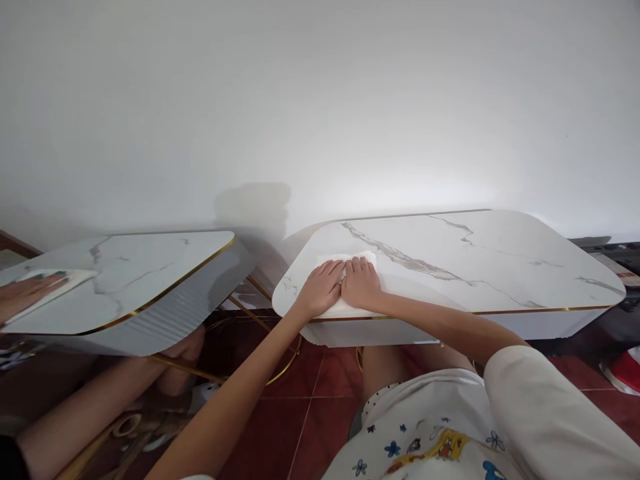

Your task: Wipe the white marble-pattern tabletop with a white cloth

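My left hand (321, 289) lies flat on a folded white cloth (342, 309), pressing it against a white marble-patterned tabletop (500, 250). Close beside it, my right hand (361, 284) also rests flat on the cloth, its fingers stretched forward. Both hands are near the left end of the table, by the gold-trimmed front edge. Much of the cloth is hidden beneath my palms and fingers.
To the left stands a similar marble-patterned table (150, 267), where another person's hand (30, 293) rests on a white cloth (75, 277). A white wall (320, 100) rises behind both tables. Dark furniture (600, 333) stands at the right, over red floor tiles (280, 433).
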`<state>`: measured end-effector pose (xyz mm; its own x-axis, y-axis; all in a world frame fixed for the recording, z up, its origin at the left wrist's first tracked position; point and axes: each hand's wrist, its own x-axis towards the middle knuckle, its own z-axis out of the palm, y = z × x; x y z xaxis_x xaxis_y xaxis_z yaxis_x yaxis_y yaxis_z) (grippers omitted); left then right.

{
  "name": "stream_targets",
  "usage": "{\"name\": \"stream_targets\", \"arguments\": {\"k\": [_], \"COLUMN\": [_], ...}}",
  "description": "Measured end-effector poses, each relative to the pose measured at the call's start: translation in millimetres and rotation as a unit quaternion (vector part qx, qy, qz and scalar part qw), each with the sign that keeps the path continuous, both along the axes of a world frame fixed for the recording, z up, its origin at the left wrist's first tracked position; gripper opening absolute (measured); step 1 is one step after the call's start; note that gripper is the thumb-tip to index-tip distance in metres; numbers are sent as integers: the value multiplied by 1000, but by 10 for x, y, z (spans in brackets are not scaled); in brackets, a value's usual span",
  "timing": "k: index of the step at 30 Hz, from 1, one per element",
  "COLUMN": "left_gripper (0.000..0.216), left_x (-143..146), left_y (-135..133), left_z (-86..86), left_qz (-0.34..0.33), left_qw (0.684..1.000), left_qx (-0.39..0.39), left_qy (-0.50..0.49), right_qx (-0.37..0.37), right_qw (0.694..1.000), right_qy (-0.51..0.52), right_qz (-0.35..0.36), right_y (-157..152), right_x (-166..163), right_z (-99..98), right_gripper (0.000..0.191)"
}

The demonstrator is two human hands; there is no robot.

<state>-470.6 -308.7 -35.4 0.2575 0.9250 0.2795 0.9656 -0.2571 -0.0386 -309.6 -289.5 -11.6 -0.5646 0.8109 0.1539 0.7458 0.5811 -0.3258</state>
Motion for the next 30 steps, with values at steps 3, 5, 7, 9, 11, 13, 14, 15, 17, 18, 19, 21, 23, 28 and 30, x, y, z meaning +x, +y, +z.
{"name": "stream_targets", "arguments": {"k": [3, 5, 7, 9, 11, 13, 14, 15, 17, 18, 19, 21, 23, 28, 30], "left_gripper": [55, 54, 53, 53, 54, 54, 53, 52, 52, 52, 52, 51, 51, 49, 49], "left_x": [76, 105, 120, 122, 111, 89, 75, 59, 29, 15, 4, -10, -17, -38, -57], "left_y": [106, 215, 348, 498, 656, 816, 896, 974, 1122, 1191, 1255, 1370, 1469, 1693, 1783], "left_z": [19, 49, 83, 116, 145, 165, 171, 173, 169, 165, 161, 156, 158, 176, 179], "left_qz": [-5, -11, -16, -20, -20, -24, -28, -34, -45, -47, -46, -39, -30, -17, -12], "left_qw": [1000, 1000, 999, 999, 999, 998, 997, 996, 994, 993, 992, 991, 990, 989, 988], "left_qx": [0, 2, 5, 5, 0, -5, -6, -5, 0, 3, 5, 8, 9, 10, 14], "left_qy": [-12, -23, -31, -38, -47, -59, -68, -79, -100, -109, -116, -126, -134, -148, -152], "right_qx": [22, 34, 35, 29, 28, 32, 33, 32, 27, 25, 25, 29, 32, 24, 24], "right_qw": [1000, 999, 999, 1000, 1000, 999, 999, 999, 999, 998, 998, 998, 998, 998, 998], "right_qy": [11, 12, 7, 3, 5, 13, 17, 20, 25, 28, 30, 34, 34, 31, 32], "right_qz": [-6, -9, -11, -10, -13, -21, -24, -29, -38, -42, -44, -43, -41, -43, -43], "right_y": [105, 219, 360, 511, 658, 796, 862, 929, 1060, 1126, 1190, 1315, 1431, 1697, 1801], "right_x": [51, 61, 57, 43, 21, -8, -26, -45, -86, -106, -123, -151, -169, -216, -246], "right_z": [-45, -57, -53, -38, -21, -11, -9, -10, -20, -27, -33, -43, -44, -26, -25], "right_gripper": [58, 57, 57, 57, 57, 56, 56, 56, 57, 57, 57, 55, 54, 53, 53]}}
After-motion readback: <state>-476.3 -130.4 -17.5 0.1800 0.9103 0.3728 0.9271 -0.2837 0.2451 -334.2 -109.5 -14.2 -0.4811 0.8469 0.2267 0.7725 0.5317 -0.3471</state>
